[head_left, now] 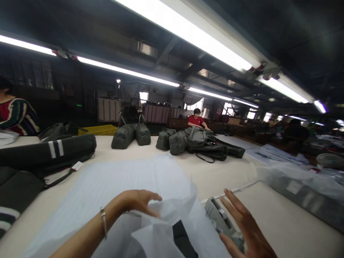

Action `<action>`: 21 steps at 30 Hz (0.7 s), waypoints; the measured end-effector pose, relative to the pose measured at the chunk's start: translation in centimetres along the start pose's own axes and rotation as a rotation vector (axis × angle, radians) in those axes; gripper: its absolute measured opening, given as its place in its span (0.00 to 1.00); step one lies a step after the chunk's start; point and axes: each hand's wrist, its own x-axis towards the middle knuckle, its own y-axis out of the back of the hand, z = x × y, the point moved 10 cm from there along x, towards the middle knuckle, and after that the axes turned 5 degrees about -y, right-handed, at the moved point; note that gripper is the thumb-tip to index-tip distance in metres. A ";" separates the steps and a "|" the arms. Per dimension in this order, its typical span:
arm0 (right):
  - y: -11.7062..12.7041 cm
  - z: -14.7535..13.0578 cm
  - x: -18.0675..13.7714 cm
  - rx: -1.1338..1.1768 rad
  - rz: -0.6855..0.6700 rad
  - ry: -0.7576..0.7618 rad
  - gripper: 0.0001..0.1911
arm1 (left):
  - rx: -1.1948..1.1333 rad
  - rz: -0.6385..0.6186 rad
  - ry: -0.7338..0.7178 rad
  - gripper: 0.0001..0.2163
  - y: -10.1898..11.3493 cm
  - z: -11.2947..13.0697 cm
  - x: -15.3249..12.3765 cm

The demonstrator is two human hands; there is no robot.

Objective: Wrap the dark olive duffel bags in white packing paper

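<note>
Looks out over a long pale worktable point(215, 175) in a dim workshop under strip lights.

Shows the left hand point(138, 202), with a bracelet point(103, 222) at the wrist, lying palm down on a crumpled thin white wrapping point(163, 215). Fingers close together and curved over its edge; cannot tell whether pinching it or only pressing.

Shows the right hand point(242, 229) well apart from the left, fingers spread wide and clamped on nothing, palm just beside or against a grey tape dispenser point(216, 213); cannot tell whether touching.

Reveals a dark item point(182, 234) partly inside the wrapping, between the two hands, at the bottom of the view.

Farther off: a long striped bag point(48, 148) at left, green duffel bags point(126, 136) mid-table, a person in a red shirt point(197, 120) behind them.

Judged risky in three ways. Could tear the wrapping, so thin and already rumpled, by tugging from one side only. Could snag it, or nick a finger, on the dispenser's cutting edge so near the open right palm. Could also shove the dispenser aside with a careless sweep of that spread hand, letting the dark item slide out of its loose cover.
</note>
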 end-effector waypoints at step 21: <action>-7.6 -8.7 0.9 -0.237 -0.390 0.681 0.34 | 0.280 0.015 -0.194 0.18 -6.1 4.3 -3.3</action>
